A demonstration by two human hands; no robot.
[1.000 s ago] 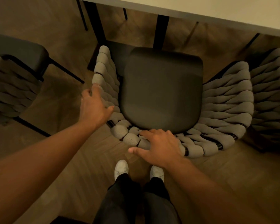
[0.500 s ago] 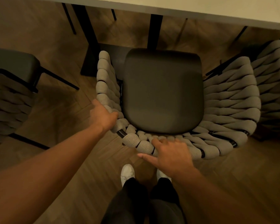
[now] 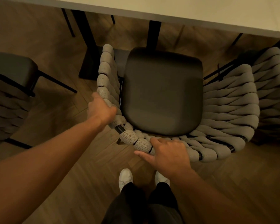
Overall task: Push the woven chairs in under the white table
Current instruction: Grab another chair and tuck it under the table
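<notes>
A woven chair (image 3: 229, 102) with a grey rope back and a dark seat cushion stands in front of me, its front edge near the white table (image 3: 200, 8) along the top. My left hand (image 3: 100, 109) grips the left side of the woven back. My right hand (image 3: 168, 154) rests over the rear rim of the same back, fingers curled on it and thumb sticking out to the left.
A second woven chair (image 3: 8, 101) stands at the left, pulled out from the table. A third woven chair (image 3: 275, 88) touches the right edge. Black table legs (image 3: 87, 46) stand just beyond the middle chair. My white shoes (image 3: 125, 177) are right behind it on the wooden floor.
My left hand has closed on the left side of the chair back. My right hand has settled onto the rear rim. The chair has barely shifted relative to the table.
</notes>
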